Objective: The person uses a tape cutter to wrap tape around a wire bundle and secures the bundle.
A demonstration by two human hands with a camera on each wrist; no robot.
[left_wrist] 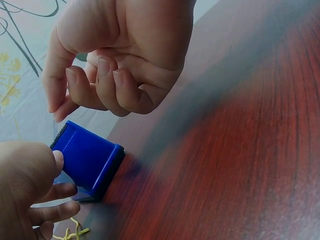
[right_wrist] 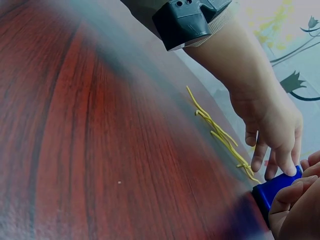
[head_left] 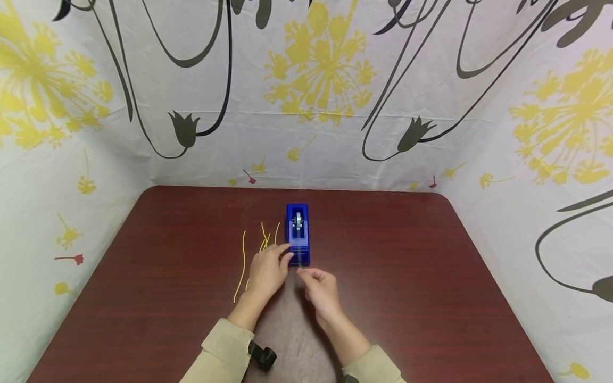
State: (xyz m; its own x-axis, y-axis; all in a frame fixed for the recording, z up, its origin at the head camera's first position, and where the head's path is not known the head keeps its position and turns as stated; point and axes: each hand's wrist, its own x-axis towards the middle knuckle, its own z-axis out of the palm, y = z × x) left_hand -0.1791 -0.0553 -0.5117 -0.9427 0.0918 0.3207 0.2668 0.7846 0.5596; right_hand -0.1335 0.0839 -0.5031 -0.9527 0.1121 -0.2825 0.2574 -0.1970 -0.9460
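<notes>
pinching probably light, sticky tape (head_left: pixel 299 258), best gripped by its end, right hand (head_left: pixel 321 291) is at the dispenser's (left_wrist: pixel 89 156) six o'clock; left hand (head_left: pixel 266 271), fingers spread, touches nine.

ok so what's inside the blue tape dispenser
In the head view, a shiny roll sits in the opening of the blue tape dispenser. Its body hides the roll's lower part, so anything beneath that cannot be seen.
</notes>
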